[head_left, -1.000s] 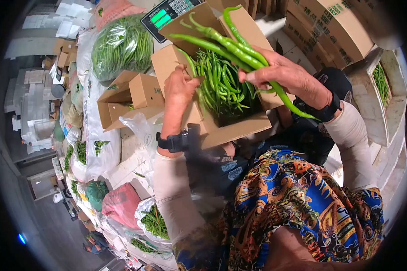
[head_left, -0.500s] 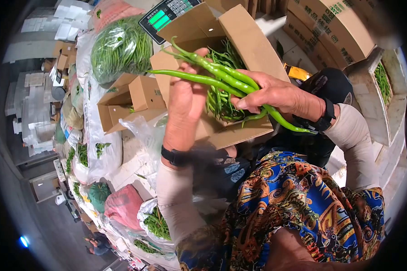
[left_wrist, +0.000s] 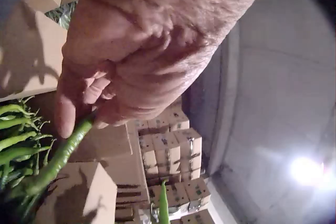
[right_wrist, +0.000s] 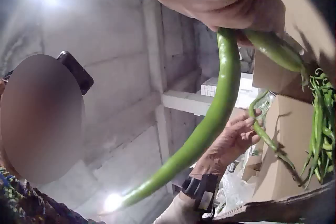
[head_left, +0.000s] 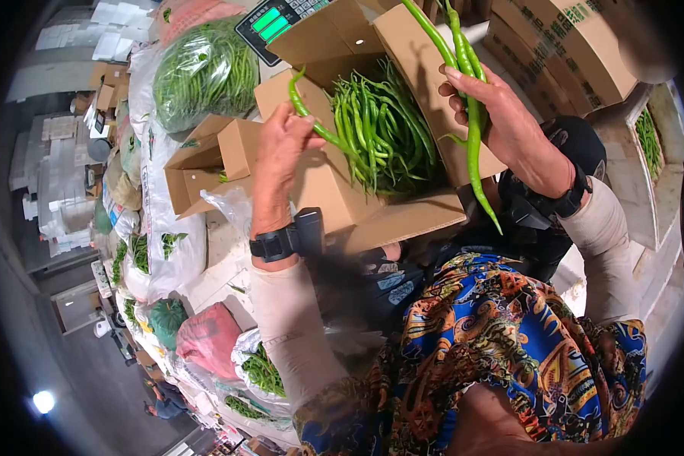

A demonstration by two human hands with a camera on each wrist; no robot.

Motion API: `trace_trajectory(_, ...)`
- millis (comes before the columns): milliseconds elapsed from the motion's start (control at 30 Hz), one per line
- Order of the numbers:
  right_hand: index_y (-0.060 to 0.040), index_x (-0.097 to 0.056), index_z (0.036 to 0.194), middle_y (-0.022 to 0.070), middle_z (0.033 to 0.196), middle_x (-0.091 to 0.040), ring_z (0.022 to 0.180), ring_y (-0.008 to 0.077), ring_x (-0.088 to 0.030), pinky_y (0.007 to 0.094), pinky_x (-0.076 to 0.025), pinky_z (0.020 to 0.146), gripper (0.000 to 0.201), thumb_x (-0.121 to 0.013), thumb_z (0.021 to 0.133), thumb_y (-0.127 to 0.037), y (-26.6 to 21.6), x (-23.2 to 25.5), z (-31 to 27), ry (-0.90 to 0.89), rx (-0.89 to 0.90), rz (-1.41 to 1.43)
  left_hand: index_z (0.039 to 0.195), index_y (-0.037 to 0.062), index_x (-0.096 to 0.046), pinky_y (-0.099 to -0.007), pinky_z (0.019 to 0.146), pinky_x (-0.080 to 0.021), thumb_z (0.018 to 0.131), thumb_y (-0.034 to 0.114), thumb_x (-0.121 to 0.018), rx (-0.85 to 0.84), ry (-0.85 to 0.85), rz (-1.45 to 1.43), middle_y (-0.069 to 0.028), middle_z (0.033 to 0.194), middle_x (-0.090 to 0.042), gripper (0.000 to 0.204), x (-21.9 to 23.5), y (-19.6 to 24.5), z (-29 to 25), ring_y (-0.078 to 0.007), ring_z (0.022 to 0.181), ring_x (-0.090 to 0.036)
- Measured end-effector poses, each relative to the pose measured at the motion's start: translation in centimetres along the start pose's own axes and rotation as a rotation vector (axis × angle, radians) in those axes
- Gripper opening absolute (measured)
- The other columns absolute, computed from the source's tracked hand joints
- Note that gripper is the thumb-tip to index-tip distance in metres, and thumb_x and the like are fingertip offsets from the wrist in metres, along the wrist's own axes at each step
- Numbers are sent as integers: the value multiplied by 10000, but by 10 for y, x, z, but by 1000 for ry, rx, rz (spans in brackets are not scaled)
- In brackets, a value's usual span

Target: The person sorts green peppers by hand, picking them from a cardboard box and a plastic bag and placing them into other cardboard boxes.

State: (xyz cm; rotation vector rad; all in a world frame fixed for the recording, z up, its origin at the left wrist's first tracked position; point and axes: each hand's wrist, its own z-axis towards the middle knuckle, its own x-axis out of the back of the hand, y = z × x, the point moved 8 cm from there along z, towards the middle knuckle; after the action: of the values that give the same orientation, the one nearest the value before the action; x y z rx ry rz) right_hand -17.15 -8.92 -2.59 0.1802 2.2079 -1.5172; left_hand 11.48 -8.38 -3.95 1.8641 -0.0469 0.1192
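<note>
My left hand (head_left: 280, 144) pinches one long green chili pepper (head_left: 328, 135) over the left wall of an open cardboard box (head_left: 334, 199). In the left wrist view the same pepper (left_wrist: 63, 154) runs down from between thumb and fingers. Over the box's right wall, my right hand (head_left: 501, 121) grips several long green peppers (head_left: 473, 144), their ends sticking out above and below the fist. One held pepper (right_wrist: 223, 95) curves across the right wrist view. A heap of green peppers (head_left: 380, 137) lies inside the box between the hands.
A scale with a lit green display (head_left: 270, 26) stands behind the box. To the left are a smaller open carton (head_left: 197, 182) and a clear bag of peppers (head_left: 205, 76). Printed cartons (head_left: 562, 53) are stacked at the back right, above a white crate (head_left: 623, 163).
My hands came together over the box, then moved apart. The left hand now holds a single pepper at the left; the right hand has gone up and right with its peppers.
</note>
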Motion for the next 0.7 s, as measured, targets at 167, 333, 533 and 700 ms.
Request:
trace_trajectory(167,-75,-532,1076,0,894,-575,731,64,-490,213,-433,663,288,-598,890,-285,13,-17,-8,-104,-102,-1,1094,-54,-509,-246,601,-552,860,112,-586,17,49,605,-56,687,-578,297,-19,-22,9,-124,672,-623)
trace_trajectory(333,-31,-501,1173,54,1011,-603,839,98,-556,247,-472,752,292,-520,933,-197,22,-33,-7,-256,-138,164,1130,-59,-519,-275,588,-514,864,192,-613,-223,140,1213,-76,774,-633,378,-37,0,3,-138,709,-631)
trace_trajectory(533,-19,-455,1271,94,1114,-592,992,145,-591,263,-477,800,357,-487,944,-158,31,-44,-8,-335,-158,165,1115,34,-588,-265,695,-494,884,258,-631,24,-111,-179,-43,905,-631,324,-93,18,-22,-118,801,-602)
trace_trajectory(700,1,-483,1212,75,1064,-597,915,135,-585,268,-476,803,319,-503,937,-160,39,-34,-4,-156,-165,-22,1091,27,-593,-248,757,-478,907,189,-597,-48,-146,-301,-27,899,-621,245,-98,19,-17,-102,817,-582)
